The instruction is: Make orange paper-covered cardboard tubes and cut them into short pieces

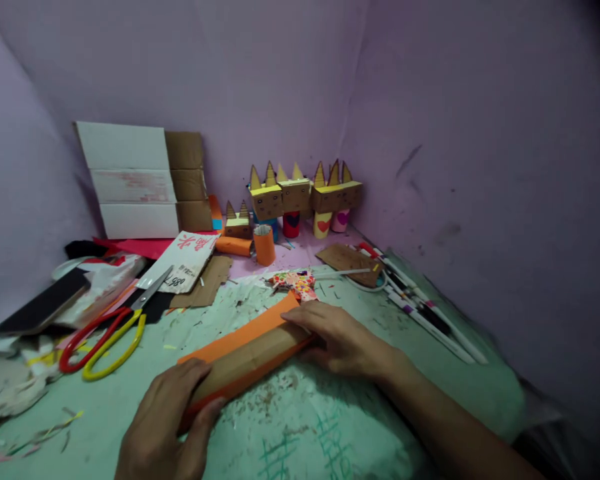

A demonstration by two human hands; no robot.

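A brown cardboard tube lies on a sheet of orange paper, whose near edge curls up along the tube's front side. My left hand grips the tube's left end, thumb in front and fingers over the top. At the other end, my right hand has its fingers laid over the tube and paper, the thumb tucked below. Just beyond that hand rests a small floral-patterned piece with a white stick.
Scissors with red and yellow handles lie at left, near cardboard pieces and paper. Along the back stand cardboard figures on coloured tubes, with an orange tube in front. Several markers lie at right.
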